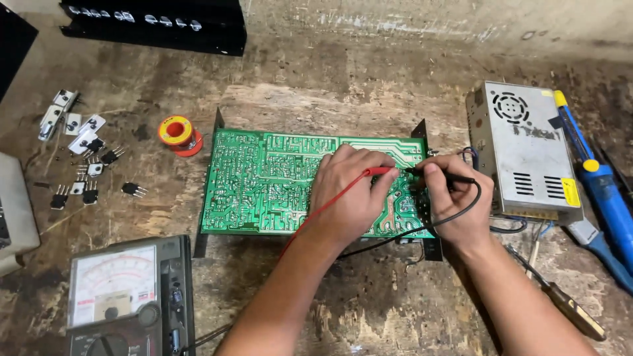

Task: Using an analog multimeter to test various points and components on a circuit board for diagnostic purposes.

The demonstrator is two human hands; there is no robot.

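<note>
Item: green rectangular printed circuit board (264,184), solder side up, lying flat mid-tabletop (369,296) on its black metal frame; long axis runs left to right across your view.

Item: your left hand (349,191), fingers closed in a pinch on the red slim test probe (379,171). The probe lies roughly left to right, tip pointing right toward the board's right-hand part.

Item: your right hand (455,204), fingers closed in a pinch on the black slim test probe (438,175), long axis also left to right, tip pointing left. The two tips sit just beside each other over the board.

Item: grey analogue needle multimeter (125,296), at the near left; leads trail toward it.

Status, as judged: both probes placed at the board; a reading appears to be in hand. Loose black transistors (92,178) lie unfitted at far left.
</note>
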